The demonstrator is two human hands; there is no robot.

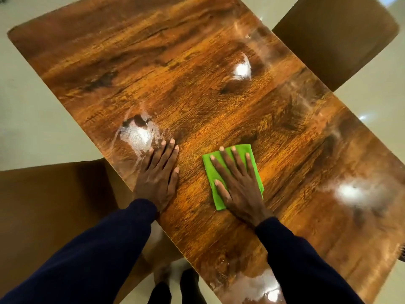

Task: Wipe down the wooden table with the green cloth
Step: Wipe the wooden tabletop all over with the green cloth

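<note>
Green cloth (242, 150): lying flat on the wooden desk (197, 95), 5 o'clock of centre. Right hand (238, 189): pressing on it, fingers straight and spread. Left hand (157, 178) (9 o'clock of the cloth): resting released, flat on the wood.

The long rectangular brown wooden table (197, 95) ran diagonally across the pale smooth floor (32, 106). The folded green cloth (242, 150) lay on the tabletop toward its near edge, flat under the right hand (238, 185). The left hand (157, 174) rested flat on the wood just left of the cloth, apart from it. A whitish wet smear (138, 134) lay just beyond the left hand's fingertips, and a second whitish smear (348, 191) lay right of the cloth. A flat brown chair (54, 205) stood at the table's near-left side, and another brown chair (335, 40) stood beyond its far edge.
</note>
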